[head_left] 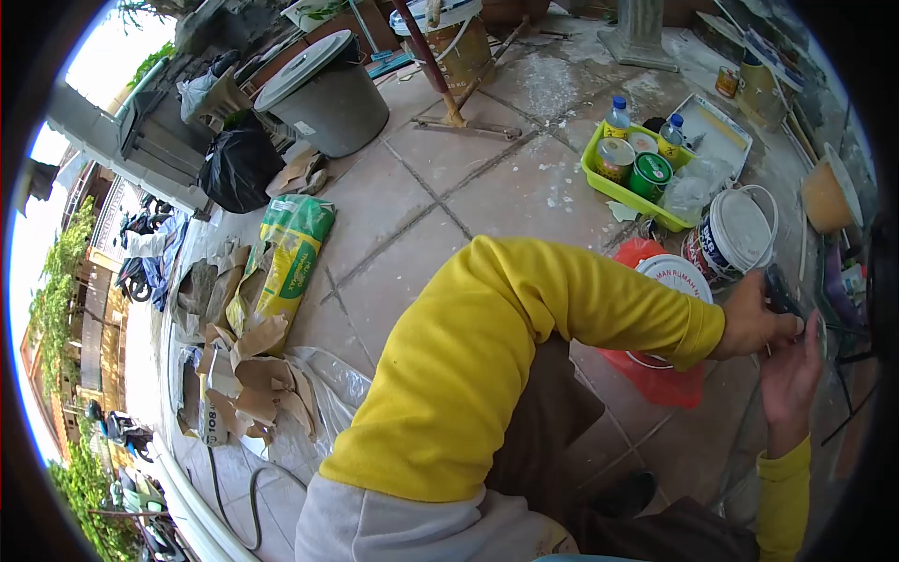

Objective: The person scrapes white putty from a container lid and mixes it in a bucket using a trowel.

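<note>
My left hand (pixel 754 317), at the end of a long yellow sleeve, is closed around a dark, smooth object (pixel 779 288) whose kind I cannot tell. Just below it my right hand (pixel 788 377) comes up from the lower right, fingers pressed together at a thin edge, almost meeting the left fingertips. Beneath the left forearm stands a white-lidded paint bucket (pixel 676 273), partly hidden by the sleeve, with a red plastic bag (pixel 672 386) around it. A second paint bucket (pixel 740 229) with a white lid is right behind my left hand.
A lime-green tray (pixel 599 180) holds cans and small bottles, beside a white paint tray (pixel 726 131). A large grey bin (pixel 328 103) and black bag (pixel 239 169) stand upper left. Green-yellow sack (pixel 295 248) and torn cardboard (pixel 257 379) lie on the tiles. A metal stand (pixel 459 120) is farther back.
</note>
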A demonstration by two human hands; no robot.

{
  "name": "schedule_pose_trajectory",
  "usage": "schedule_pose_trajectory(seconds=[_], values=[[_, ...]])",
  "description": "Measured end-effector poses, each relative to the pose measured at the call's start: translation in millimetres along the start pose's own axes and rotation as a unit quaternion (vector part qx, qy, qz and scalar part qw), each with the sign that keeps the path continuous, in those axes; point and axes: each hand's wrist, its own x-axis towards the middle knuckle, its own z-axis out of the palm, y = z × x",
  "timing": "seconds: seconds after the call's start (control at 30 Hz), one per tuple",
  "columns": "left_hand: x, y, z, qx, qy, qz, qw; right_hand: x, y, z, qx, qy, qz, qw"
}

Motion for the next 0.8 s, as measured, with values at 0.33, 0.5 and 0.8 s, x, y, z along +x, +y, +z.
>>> schedule_pose_trajectory(seconds=[0.33, 0.5, 0.8], values=[[-8, -44, -124, 0.686, -0.283, 0.195, 0.642, -5, -54, -82, -0.175, 0.087, -0.111, 0.974], [-36, -56, -149, 0.788, -0.273, 0.207, 0.512, -40, -34, -108, -0.35, 0.195, -0.017, 0.916], [-32, -57, -142, 0.765, -0.336, 0.199, 0.513, -63, 84, -126, -0.135, 0.208, 0.057, 0.967]])
